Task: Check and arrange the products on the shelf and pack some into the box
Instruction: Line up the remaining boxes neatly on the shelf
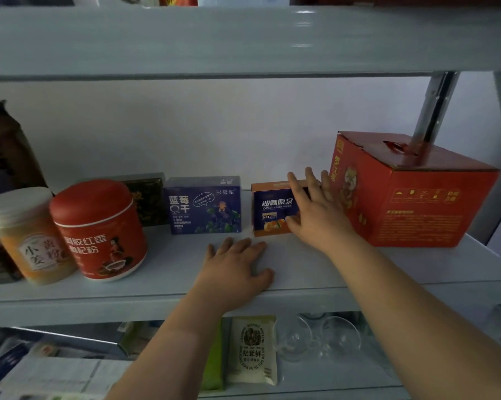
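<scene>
A small orange box (268, 209) stands upright near the back of a pale shelf (359, 269), its printed front facing out and its longer side running left to right along the shelf. The right hand (315, 215) is the nearer one: it covers the box's right end, so most of the box shows to the left of the palm. Its fingers (294, 183) lie straight across the top edge and the thumb (292, 221) touches the front face. In this dim light I cannot tell whether it is clamping or only resting. The left hand (236, 265) lies flat and relaxed on the shelf, in front of the box, holding nothing. A blue box (203, 204) stands to the left and a large red carton (411, 197) just to the right.
</scene>
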